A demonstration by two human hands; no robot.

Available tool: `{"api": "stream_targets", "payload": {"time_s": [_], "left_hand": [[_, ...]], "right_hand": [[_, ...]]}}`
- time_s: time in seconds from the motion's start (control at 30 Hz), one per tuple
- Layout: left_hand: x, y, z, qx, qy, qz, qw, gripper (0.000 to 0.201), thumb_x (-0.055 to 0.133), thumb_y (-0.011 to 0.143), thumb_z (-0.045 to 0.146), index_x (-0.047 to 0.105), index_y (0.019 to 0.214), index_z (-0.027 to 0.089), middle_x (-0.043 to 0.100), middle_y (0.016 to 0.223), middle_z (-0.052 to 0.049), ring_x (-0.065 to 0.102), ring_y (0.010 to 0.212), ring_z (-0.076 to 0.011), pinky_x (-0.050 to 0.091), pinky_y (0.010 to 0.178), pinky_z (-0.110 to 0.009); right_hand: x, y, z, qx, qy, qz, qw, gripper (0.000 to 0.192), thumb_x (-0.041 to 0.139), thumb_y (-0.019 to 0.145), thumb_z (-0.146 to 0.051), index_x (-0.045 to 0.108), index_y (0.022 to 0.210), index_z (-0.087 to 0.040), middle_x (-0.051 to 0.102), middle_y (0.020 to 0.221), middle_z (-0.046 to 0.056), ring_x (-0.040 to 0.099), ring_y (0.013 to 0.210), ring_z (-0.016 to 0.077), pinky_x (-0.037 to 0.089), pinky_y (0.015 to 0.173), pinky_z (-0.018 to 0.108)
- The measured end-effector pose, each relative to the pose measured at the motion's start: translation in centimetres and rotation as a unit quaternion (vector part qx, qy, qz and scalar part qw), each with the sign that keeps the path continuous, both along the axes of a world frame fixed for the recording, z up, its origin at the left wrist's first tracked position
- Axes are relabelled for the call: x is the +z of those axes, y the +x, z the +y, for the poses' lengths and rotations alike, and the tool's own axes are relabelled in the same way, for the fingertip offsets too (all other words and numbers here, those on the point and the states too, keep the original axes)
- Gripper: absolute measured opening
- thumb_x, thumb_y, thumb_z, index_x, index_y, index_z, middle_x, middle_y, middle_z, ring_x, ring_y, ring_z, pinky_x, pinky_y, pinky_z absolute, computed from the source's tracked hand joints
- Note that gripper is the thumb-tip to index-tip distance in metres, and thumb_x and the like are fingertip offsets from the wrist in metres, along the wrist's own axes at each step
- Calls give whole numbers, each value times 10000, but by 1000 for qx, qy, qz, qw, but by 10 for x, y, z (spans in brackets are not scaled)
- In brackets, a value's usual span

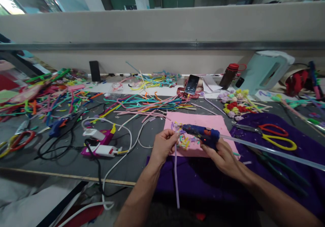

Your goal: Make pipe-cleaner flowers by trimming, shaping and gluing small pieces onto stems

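Observation:
My left hand (164,143) pinches a lilac pipe cleaner (176,176), whose long end hangs down past the table's front. Wrapped round the handle of a blue hot glue gun (203,133) is my right hand (223,156). The gun's nozzle points left, close to my left fingertips; whether it touches the pipe cleaner I cannot tell. A long clear glue stick (274,153) sticks out of the gun's back toward the right. Beneath both hands lies a pink sheet (214,119) with many small coloured snippets (186,141) on it.
Red-and-yellow scissors (276,135) and dark green-handled pliers (281,173) rest on a purple cloth (250,119) at right. A power strip (101,145) with cables and a second glue gun (57,127) are at left. Behind are pipe cleaners (149,101), a phone (192,84) and a kettle (266,71).

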State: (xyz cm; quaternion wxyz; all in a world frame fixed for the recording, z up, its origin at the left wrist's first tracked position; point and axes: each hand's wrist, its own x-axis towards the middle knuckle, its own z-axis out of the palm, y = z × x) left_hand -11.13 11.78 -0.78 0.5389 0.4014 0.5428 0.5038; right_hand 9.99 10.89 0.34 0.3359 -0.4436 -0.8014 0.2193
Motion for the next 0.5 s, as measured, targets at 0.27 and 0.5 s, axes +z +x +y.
{"api": "stream_targets", "payload": {"time_s": [0.27, 0.5], "left_hand": [[-2, -3, 0, 6, 7, 18, 1000, 348, 665, 655, 475, 536, 618, 154, 481, 373, 59, 382, 257, -54, 278, 273, -159], [-2, -3, 1, 0, -1, -5, 1000, 325, 696, 625, 438, 528, 632, 160, 484, 386, 69, 385, 261, -54, 279, 270, -160]], "right_hand": [[2, 2, -2, 16, -44, 23, 999, 192, 485, 853, -318, 614, 901, -184, 638, 838, 48, 585, 765, 184, 462, 689, 295], [-2, 14, 33, -61, -198, 284, 936, 230, 554, 798, -382, 557, 870, -164, 578, 607, -16, 532, 512, 117, 436, 504, 242]]}}
